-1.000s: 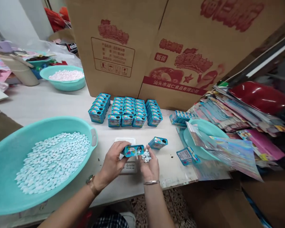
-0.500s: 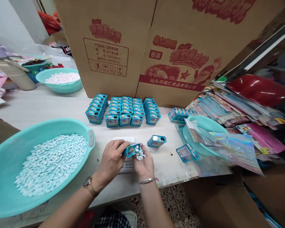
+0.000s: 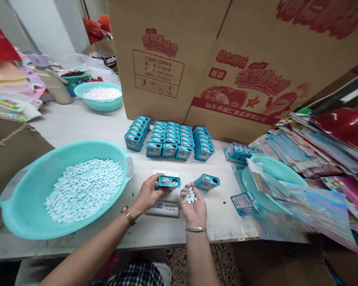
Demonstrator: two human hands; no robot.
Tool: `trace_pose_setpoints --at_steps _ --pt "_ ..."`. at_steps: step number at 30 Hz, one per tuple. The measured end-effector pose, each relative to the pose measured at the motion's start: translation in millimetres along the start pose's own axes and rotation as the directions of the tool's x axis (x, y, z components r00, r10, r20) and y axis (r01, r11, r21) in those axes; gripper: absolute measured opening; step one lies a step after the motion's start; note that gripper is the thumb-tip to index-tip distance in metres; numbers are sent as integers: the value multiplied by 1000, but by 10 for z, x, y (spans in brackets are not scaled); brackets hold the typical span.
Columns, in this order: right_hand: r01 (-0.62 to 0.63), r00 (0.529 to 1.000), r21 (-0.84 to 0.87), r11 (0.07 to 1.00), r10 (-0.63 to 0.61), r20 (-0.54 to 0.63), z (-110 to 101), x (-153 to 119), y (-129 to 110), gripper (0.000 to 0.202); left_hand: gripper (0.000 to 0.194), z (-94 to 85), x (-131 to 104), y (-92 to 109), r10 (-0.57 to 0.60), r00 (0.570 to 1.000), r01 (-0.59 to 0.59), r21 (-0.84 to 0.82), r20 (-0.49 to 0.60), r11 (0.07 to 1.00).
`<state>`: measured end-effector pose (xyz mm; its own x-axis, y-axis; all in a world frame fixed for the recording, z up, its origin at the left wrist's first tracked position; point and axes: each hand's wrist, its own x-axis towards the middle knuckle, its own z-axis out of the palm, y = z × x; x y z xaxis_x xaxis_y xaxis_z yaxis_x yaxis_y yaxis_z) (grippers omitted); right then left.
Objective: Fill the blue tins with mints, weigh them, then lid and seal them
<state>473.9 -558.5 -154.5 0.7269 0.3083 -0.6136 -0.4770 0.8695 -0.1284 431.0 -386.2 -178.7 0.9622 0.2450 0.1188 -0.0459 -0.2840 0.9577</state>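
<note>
My left hand (image 3: 148, 195) grips a small blue candy box (image 3: 169, 182) by its left end, above the white scale (image 3: 162, 209). Pale candies show in the round hole at the box's right end. Palm up and cupped, my right hand (image 3: 195, 210) carries a little heap of white candies (image 3: 191, 196). Just behind its fingertips another blue box (image 3: 207, 182) stands on the table. Left of my hands sits a large turquoise basin (image 3: 20, 212) with many pale blue candies (image 3: 85, 190) in it.
Rows of blue boxes (image 3: 169, 150) stand before a big carton (image 3: 155, 103). A flat blue card box (image 3: 246, 203) lies at right, beside a turquoise bowl (image 3: 264, 163) with shiny sheets. Another bowl (image 3: 103, 105) of pinkish candies is at the back left.
My hands have moved apart. The box in my left hand was tipped over my right palm and is now level above the scale. The view has turned left.
</note>
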Motion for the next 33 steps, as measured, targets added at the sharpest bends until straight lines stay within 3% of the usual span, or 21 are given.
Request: trace_pose_setpoints --at_steps 3,6,10,12,15,19,24,33 --pt "-6 992 -60 998 13 123 -73 -27 -101 14 56 -33 -4 -52 -13 1000 14 -46 18 999" --pt "33 982 -111 993 -12 188 -149 -72 -221 15 85 -190 -168 111 -2 999 -1 -76 -38 997" --pt "91 978 -182 979 -54 200 -256 -142 -362 15 57 -499 -640 435 -55 977 25 -149 -204 989" --pt "116 977 -222 968 -71 201 -299 -164 -393 12 50 -630 -903 495 -104 956 66 -146 -272 987" --pt "120 978 -257 959 -70 195 -324 -159 -383 9 42 -720 -1230 406 -189 929 166 -98 -318 981" --pt "120 984 -268 956 -80 157 -284 -97 -321 9 38 -701 -1493 167 -297 916 299 -32 -270 954" --pt "151 984 -285 947 -115 137 -166 -48 -279 17 39 -729 -1561 21 -284 928 305 52 -240 951" --pt "177 979 -375 910 -126 158 -97 -118 -230 14 41 -693 -1414 0 -159 974 186 179 -159 966"
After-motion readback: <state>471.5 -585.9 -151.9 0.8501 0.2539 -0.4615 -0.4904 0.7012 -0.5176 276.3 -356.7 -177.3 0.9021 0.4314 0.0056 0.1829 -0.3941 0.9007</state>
